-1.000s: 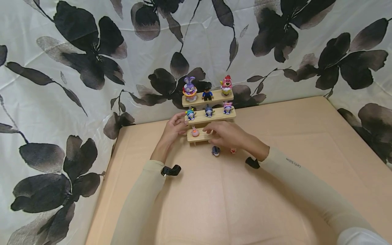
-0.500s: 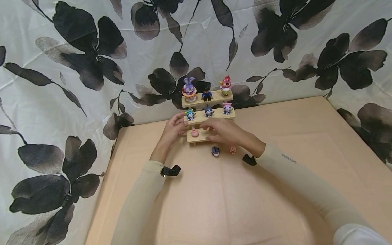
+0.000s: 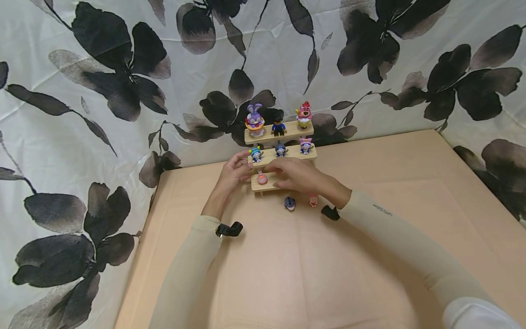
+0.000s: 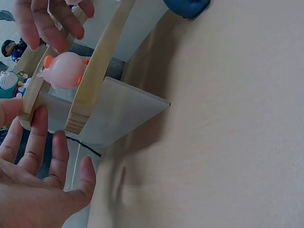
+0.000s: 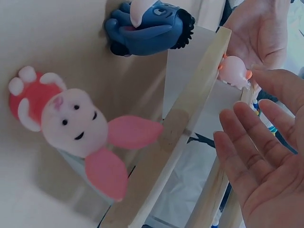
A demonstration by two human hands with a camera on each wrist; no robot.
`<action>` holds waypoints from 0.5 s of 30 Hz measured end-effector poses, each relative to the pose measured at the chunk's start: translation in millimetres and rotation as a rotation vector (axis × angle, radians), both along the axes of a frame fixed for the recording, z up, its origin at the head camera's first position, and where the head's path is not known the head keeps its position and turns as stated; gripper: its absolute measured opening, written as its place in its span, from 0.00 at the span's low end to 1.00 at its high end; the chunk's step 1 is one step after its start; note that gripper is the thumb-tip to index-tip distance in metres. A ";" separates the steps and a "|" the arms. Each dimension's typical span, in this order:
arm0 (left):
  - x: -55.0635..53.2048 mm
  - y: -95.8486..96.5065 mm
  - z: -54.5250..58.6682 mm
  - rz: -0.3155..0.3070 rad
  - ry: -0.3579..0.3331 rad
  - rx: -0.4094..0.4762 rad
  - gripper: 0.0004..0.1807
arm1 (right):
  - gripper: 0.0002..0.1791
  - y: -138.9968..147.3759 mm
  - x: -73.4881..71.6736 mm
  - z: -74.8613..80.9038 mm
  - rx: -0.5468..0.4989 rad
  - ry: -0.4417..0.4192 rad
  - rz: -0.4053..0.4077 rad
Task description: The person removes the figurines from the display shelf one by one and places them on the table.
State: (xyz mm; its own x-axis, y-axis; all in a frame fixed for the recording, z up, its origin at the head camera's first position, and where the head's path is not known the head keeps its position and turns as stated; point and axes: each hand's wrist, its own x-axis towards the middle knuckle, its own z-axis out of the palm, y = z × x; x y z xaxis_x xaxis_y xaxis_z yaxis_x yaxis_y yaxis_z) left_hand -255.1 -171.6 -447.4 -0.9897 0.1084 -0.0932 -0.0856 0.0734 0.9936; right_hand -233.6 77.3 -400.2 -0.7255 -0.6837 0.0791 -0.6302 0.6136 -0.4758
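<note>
At the left end of the wooden display stand [image 3: 269, 156], on the middle tier: left hand [image 3: 234, 174], fingers extended and spread, touching the plank's end, likely to keep the stand steady. On the stand's bottom tier, toward its left: pink bird figurine [image 3: 262, 178], orange feet down on the plank, presumably for balance. In front of the stand, on the table [image 3: 283, 260]: Eeyore figurine [image 3: 289, 204]. Over the right part of the stand's bottom tier: right hand [image 3: 302, 176], fingers wide, gripping nothing visible, seemingly spaced to avoid toppling anything. Before the stand's right end: Piglet figurine [image 3: 313, 201], apart from Eeyore, perhaps for easy reach.

Counted left to right, 9 figurines. On the stand's top tier, 3: 1 purple rabbit [image 3: 255, 120], 1 blue-topped toy figure [image 3: 278, 127], 1 pink bear [image 3: 304, 115]. Middle tier, 3: 1 green-hatted [image 3: 256, 154], 1 dark-capped [image 3: 280, 149], 1 pink-hatted [image 3: 305, 145]. Bottom tier, 1 visible. In front, 2.
</note>
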 end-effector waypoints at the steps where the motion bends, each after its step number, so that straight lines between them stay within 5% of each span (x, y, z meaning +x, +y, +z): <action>1: 0.1 0.1 0.0 -0.002 -0.001 -0.003 0.26 | 0.28 -0.6 -0.1 0.1 0.001 0.003 0.003; 15: -0.9 -0.5 -1.3 -0.006 -0.004 0.014 0.26 | 0.30 -10.2 -5.0 -3.2 0.009 -0.013 0.026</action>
